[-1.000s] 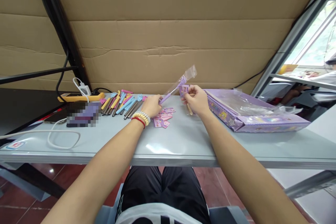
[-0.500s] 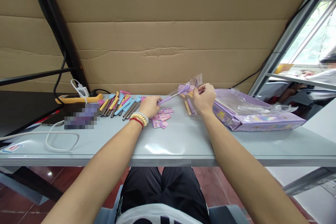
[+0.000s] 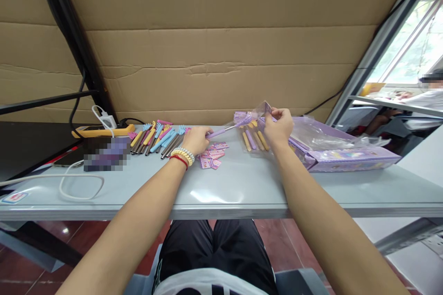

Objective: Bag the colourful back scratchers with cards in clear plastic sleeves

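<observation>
My left hand (image 3: 198,139), with beaded bracelets at the wrist, grips the purple handle of a back scratcher (image 3: 216,133). The scratcher's metal rod slants up to the right into a clear plastic sleeve (image 3: 258,113). My right hand (image 3: 279,126) pinches the far end of that sleeve. Just below lie several wrapped back scratchers (image 3: 255,139) with yellow and purple handles. Between my hands are small pink printed cards (image 3: 212,154). Left of my left hand is a pile of loose back scratchers (image 3: 157,137) in blue, yellow, pink and grey.
A purple printed box (image 3: 353,160) holding clear plastic bags (image 3: 321,136) stands at the right. On the left are a yellow power strip (image 3: 104,131), a white cable (image 3: 81,197) and a blurred-out object (image 3: 105,154). Cardboard (image 3: 221,46) backs the grey table (image 3: 224,191).
My right hand has moved right with the sleeve's end, uncovering more of the wrapped back scratchers below. My left hand has stayed in place on the purple handle.
</observation>
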The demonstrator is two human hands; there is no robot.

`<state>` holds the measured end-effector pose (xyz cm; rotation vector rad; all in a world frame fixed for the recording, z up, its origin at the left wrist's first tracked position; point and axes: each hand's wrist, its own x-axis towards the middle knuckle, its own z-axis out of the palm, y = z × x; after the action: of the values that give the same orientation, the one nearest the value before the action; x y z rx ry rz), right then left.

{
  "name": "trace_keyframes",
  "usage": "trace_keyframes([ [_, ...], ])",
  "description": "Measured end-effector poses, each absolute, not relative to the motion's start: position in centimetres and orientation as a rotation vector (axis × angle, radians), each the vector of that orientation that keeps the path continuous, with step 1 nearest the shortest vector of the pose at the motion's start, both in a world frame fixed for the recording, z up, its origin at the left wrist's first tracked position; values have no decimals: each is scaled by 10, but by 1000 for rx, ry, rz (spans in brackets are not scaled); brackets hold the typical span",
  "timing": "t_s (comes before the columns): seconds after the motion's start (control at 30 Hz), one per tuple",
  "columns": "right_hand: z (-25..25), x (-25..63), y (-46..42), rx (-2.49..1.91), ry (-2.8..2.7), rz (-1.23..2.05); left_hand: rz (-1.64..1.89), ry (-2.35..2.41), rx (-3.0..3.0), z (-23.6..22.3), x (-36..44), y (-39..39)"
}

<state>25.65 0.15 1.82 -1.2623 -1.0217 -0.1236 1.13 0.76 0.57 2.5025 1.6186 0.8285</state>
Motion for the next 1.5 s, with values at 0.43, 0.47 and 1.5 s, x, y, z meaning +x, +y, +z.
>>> trace_keyframes([
  [0.43,24,259,-6,-1342,-998,-101,799,1554,2515,5,10,10],
  [0.47,24,260,-6,-1341,-990,-115,809,1554,2502,5,10,10],
  [1.5,19,276,12,-1044,-771,398,1562,810,1074,28,-18,21],
])
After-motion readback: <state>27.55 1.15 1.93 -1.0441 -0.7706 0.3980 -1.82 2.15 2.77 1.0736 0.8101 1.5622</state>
